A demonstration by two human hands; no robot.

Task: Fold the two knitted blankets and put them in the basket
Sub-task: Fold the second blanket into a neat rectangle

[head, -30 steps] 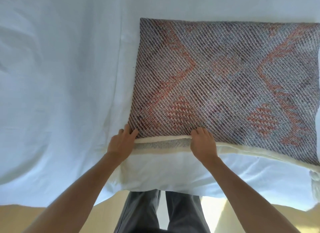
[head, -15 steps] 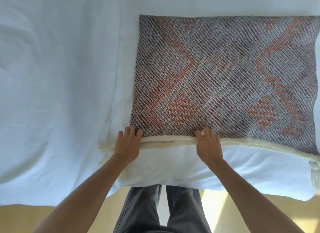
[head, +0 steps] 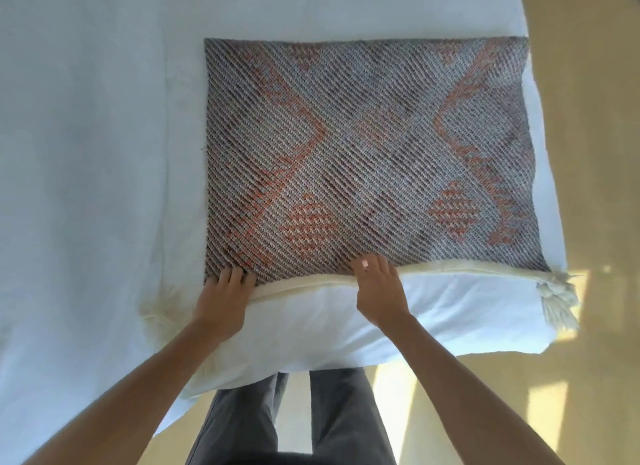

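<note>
Knitted blanket (head: 374, 146) has left hand (head: 223, 300) and right hand (head: 379, 288) fingers on its hem; thumbs hidden, grip unclear.

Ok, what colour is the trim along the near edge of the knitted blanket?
The trim is cream, clearest in the head view.
</note>
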